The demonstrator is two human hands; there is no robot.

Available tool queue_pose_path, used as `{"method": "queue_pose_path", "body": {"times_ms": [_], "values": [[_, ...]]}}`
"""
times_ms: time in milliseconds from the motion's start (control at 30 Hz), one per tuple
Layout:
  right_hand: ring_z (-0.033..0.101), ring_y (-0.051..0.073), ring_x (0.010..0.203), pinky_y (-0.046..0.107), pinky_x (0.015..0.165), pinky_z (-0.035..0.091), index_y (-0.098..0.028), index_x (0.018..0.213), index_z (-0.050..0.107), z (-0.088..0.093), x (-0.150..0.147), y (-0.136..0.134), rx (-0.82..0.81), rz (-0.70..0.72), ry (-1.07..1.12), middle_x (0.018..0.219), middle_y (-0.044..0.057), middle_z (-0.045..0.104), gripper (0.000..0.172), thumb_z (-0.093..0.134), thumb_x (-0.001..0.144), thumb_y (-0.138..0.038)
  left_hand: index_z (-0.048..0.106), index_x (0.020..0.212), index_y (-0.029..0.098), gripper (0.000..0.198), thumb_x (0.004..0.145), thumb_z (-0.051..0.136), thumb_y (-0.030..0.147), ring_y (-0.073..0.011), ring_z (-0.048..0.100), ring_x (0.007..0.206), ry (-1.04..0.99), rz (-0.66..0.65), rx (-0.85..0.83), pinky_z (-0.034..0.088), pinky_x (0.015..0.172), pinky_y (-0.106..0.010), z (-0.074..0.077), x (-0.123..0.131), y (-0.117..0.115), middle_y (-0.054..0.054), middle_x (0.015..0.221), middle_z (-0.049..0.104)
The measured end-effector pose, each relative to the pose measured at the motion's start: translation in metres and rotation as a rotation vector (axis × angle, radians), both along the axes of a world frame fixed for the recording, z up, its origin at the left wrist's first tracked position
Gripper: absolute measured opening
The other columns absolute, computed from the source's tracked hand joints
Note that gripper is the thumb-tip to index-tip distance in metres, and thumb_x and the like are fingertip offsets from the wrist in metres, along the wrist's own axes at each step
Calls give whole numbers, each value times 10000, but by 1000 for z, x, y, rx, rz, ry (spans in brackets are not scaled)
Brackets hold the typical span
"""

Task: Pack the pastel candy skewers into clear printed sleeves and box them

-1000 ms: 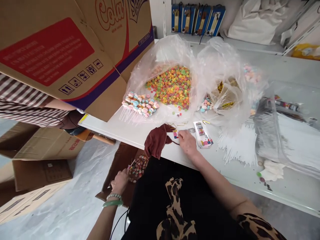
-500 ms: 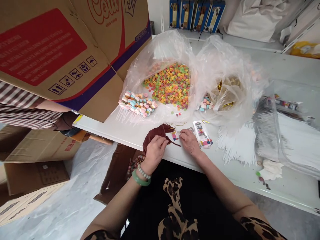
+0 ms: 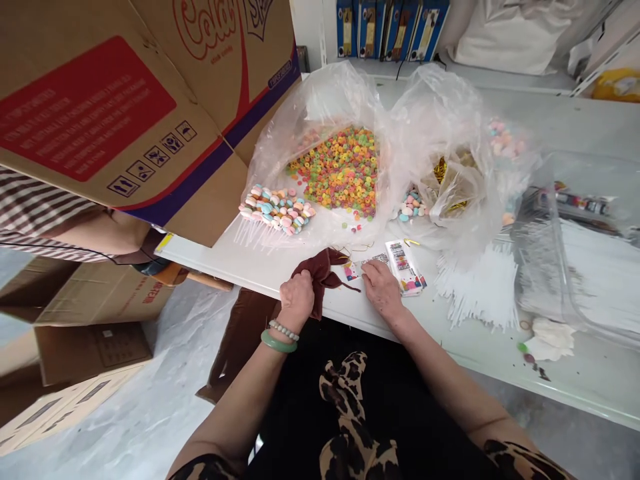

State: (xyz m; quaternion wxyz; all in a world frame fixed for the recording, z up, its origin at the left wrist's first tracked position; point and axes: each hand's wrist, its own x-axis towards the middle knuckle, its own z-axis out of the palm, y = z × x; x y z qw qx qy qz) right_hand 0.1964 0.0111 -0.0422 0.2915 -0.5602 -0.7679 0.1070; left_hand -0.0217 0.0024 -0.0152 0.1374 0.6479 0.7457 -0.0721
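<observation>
My left hand [image 3: 297, 295] is closed in a fist around the edge of a dark maroon cloth [image 3: 321, 273] at the table's front edge. A thin cord of the cloth trails to the right over the tabletop. My right hand [image 3: 384, 288] rests on the table with its fingers curled down at a small printed label [image 3: 351, 270]; whatever lies beneath the fingertips is hidden. Close by on the right is a stack of narrow printed labels [image 3: 404, 267], with a short gold twist tie [image 3: 412, 242] above it.
Marshmallow sticks [image 3: 277, 208] lie before a clear bag of colourful ring candies [image 3: 345, 173]. Another plastic bag [image 3: 440, 113] holds marshmallows and gold ties. White sticks [image 3: 477, 287] and a clear bin [image 3: 565, 253] are rightward. A large carton [image 3: 200, 133] blocks the left, near another person's arm [image 3: 110, 230].
My left hand has moved left and down, from pinching over the cloth to a fist at its left side. More of the cloth shows. My right hand has barely moved.
</observation>
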Motion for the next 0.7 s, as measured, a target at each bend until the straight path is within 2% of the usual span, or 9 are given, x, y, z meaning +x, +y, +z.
{"method": "queue_pose_path", "body": {"times_ms": [133,267,367,433,500,567,633,667,700], "values": [[519,252,996,361,851,445,-174,1049,638,0,-4,6,-111,60,-192,1099,130,584,212,490,897,-176,604,1075,120,299,900,362,113,-258,627,875,-94,-16,53,446,774,-355,0,-11,-16,-160,952,634],[515,232,901,351,808,412,-178,924,665,-9,-4,2,-129,129,-314,986,116,617,216,452,922,-141,624,1119,167,304,872,446,158,-230,582,945,-272,-97,214,447,807,-322,-12,-24,-37,-114,964,622],[525,222,883,350,792,405,-169,876,677,-12,-1,-5,-75,128,-292,977,119,643,275,416,922,-96,672,909,189,233,901,449,258,-196,565,815,-307,-32,281,418,712,-293,-21,-26,-38,-79,844,608],[541,213,890,345,798,415,-174,894,689,-8,4,-10,-14,115,-212,1024,114,661,310,390,935,-103,627,725,197,232,876,512,331,-167,527,690,-349,103,307,378,640,-280,-23,-24,-32,-37,727,574],[556,202,874,344,798,433,-186,928,696,0,10,-15,60,115,-125,1076,109,674,350,355,949,-112,544,612,201,271,803,613,381,-139,466,594,-461,275,327,349,593,-264,-19,-21,-25,12,613,509],[567,194,844,345,778,455,-202,953,699,9,16,-21,126,150,-57,1108,106,680,367,340,961,-126,520,591,202,303,761,660,409,-126,447,577,-646,373,387,352,584,-250,-7,-14,-19,32,572,483],[580,193,861,352,786,478,-224,986,695,19,17,-26,156,247,-6,1151,102,676,347,357,969,-151,585,650,192,298,781,640,454,-128,484,610,-885,354,409,378,594,-243,10,-4,-17,12,616,546],[587,196,889,361,806,488,-234,1010,691,24,16,-28,155,318,11,1165,99,672,327,373,971,-165,630,702,183,318,795,621,486,-129,503,613,-1016,327,341,389,589,-242,19,2,-17,-6,642,582],[592,201,926,373,833,494,-243,1038,684,29,14,-30,146,397,23,1174,97,670,310,388,971,-178,663,734,168,360,795,614,520,-128,512,586,-1149,317,196,392,564,-243,27,8,-17,-25,645,605]]}}
